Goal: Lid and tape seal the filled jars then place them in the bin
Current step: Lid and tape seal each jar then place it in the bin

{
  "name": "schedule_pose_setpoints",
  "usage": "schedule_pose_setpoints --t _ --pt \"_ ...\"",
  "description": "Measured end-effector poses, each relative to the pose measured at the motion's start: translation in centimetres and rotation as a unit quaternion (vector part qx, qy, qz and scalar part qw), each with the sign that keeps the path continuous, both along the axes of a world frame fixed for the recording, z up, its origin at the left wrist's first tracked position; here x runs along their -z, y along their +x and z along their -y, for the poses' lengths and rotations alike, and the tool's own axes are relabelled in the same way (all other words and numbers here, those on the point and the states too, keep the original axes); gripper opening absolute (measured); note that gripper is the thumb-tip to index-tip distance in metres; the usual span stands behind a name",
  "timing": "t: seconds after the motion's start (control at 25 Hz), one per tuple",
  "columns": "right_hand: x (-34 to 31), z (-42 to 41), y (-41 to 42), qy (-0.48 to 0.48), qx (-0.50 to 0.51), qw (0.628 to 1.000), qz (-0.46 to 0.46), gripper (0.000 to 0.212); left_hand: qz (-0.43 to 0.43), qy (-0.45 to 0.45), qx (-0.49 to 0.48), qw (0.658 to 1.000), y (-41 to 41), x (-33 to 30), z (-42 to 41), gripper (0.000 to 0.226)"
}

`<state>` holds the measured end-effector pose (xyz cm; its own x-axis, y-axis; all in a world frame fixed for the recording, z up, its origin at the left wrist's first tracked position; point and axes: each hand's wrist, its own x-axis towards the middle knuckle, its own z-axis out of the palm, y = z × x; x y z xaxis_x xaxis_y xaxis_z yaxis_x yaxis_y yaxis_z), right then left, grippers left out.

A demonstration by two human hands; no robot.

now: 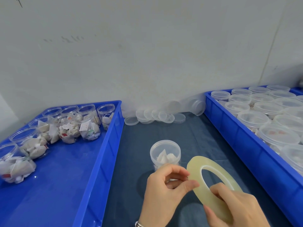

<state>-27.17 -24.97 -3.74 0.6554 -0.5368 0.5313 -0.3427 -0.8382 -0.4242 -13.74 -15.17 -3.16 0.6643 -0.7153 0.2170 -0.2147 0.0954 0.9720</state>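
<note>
- Jar (165, 153) stands upright on the surface (205, 136), between the two blue bins, lid already on; sachets visible inside.
- Left hand (161, 192) just in front of the jar, thumb and forefinger pinching the edge of the tape roll (211, 182), likely picking for the loose end; cannot tell if an end is lifted.
- Right hand (236, 208) grips the roll from below, fingers curled through the core.
- Step in hand, by my read: free the tape end, then wrap the lid seam.
- Handling: jar is thin clear plastic, light, smooth wall, probably slippery and easy to tip; hold it round the body below the lid, not by the lid.
- Tape roll is wide, thin, stiff ring; tape itself is thin and narrow, likely to fold or stick to itself, so keep the end taut.
- Left bin (105, 145) holds open filled jars, no lids.
- Right bin (237, 131) holds lidded jars, packed close.
- Spare lids (157, 116) lie piled by the wall, well apart from the hands.
</note>
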Motion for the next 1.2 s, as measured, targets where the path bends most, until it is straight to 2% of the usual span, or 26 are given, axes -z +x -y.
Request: schedule_pose_setpoints --t 0.12,0.24,0.36,0.48,0.64,0.8,0.88,0.96,1.04,1.2 --pt "0.5 0.2 -0.2 -0.028 -0.015 0.999 0.001 0.012 -0.033 0.015 0.043 0.998 0.6 -0.4 -0.3 0.013" --pt "0.4 0.5 -0.4 -0.043 -0.023 0.999 -0.008 0.011 -0.019 0.037 0.077 0.996 1.2 -0.5 -0.7 0.016" --pt "0.0 0.5 -0.4 -0.058 -0.033 0.997 -0.033 0.011 0.030 0.069 0.096 0.993 1.3 -0.7 -1.1 0.016" --pt "0.3 0.8 -0.3 -0.105 -0.022 0.994 -0.034 0.012 0.114 0.105 0.091 0.984 1.2 -0.7 -1.6 0.022" --pt "0.9 1.8 -0.4 -0.168 -0.046 0.984 -0.022 0.054 0.242 0.135 0.056 0.959 0.3 -0.7 -1.5 0.013" --pt "0.4 2.2 -0.2 -0.191 -0.050 0.977 -0.082 0.033 0.419 0.207 0.002 0.884 -1.3 -1.7 -1.6 0.012" --pt "-0.2 2.8 -0.1 -0.173 -0.017 0.977 -0.120 0.039 0.461 0.154 -0.030 0.873 -1.6 -1.6 -2.3 0.014" --pt "-1.3 3.7 0.1 -0.141 0.048 0.975 -0.165 0.062 0.452 0.117 -0.052 0.883 -1.4 -1.2 -2.9 0.009" --pt "-1.9 4.6 0.3 -0.164 0.060 0.967 -0.185 0.076 0.403 0.098 -0.075 0.907 -0.4 -0.6 -3.4 0.010" --pt "-0.9 5.5 2.0 -0.229 0.023 0.957 -0.175 0.059 0.326 0.135 -0.121 0.928 2.7 0.8 -3.4 0.018"
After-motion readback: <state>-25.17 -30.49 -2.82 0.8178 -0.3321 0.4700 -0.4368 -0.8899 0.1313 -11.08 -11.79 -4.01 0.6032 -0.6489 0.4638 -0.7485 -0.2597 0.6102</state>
